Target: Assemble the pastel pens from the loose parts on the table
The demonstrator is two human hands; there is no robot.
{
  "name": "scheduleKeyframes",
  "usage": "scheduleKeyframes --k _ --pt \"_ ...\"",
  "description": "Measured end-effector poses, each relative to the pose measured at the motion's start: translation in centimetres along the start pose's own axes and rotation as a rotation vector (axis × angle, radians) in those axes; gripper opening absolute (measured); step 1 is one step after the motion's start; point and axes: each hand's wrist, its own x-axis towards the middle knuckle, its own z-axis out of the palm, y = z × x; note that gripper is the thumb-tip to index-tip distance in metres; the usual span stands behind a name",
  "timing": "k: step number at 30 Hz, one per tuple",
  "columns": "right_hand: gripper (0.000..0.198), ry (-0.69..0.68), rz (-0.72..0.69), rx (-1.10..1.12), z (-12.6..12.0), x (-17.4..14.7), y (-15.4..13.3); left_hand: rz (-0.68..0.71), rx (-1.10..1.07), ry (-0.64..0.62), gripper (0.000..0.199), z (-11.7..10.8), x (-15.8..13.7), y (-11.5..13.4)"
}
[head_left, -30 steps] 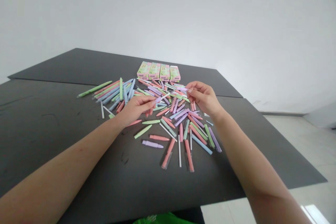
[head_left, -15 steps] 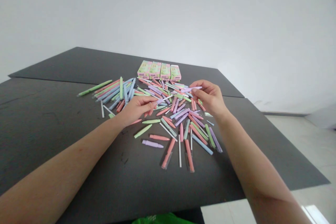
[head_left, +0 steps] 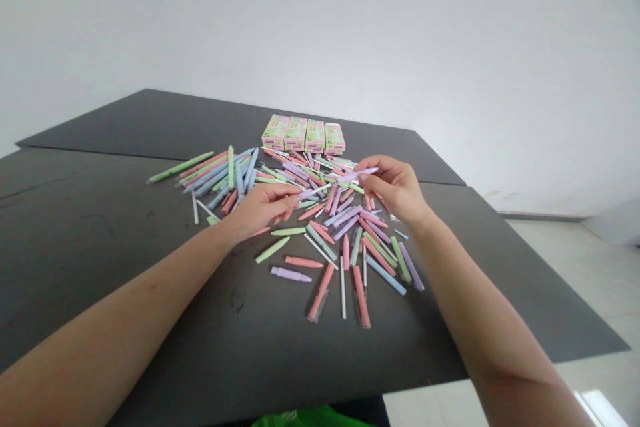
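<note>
Between the fingertips of my left hand (head_left: 263, 210) is a short purple pen piece (head_left: 305, 194), with a thin white refill (head_left: 322, 189) sticking out of it toward the right. My right hand (head_left: 397, 188) pinches a purple pen barrel (head_left: 353, 176), its tapered end pointing right. The barrel's left end lies close to the refill's free tip; whether they touch I cannot tell. Both hands are over a spread of loose pen parts (head_left: 345, 215) in pink, green, blue and purple.
Pens (head_left: 210, 173) lie piled at the left of the loose parts. Several small pink-and-green boxes (head_left: 295, 133) stand in a row behind them. Separate white refills (head_left: 343, 290) and a purple barrel (head_left: 291, 274) lie nearer on the dark table (head_left: 210, 340). A white wall rises behind.
My right hand has moved a little left, bringing the purple barrel up to the refill's tip. My left hand has stayed almost still.
</note>
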Motion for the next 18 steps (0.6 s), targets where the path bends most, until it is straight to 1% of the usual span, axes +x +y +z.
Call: scheduleKeyframes --k 8,12,15,18 --pt "0.024 -0.050 0.001 -0.048 1.3 -0.1 -0.6 -0.022 0.079 -0.014 0.031 0.2 -0.2 0.7" --pt "0.022 -0.109 -0.003 -0.054 1.9 -0.3 -0.1 0.017 0.092 -0.027 0.031 0.5 -0.2 1.0" --pt "0.024 -0.154 0.028 -0.037 2.2 -0.4 0.3 0.052 0.076 -0.038 0.030 0.7 -0.2 0.9" --pt "0.025 -0.176 0.054 -0.028 2.4 -0.5 0.3 0.058 0.081 -0.044 0.030 0.7 -0.1 0.8"
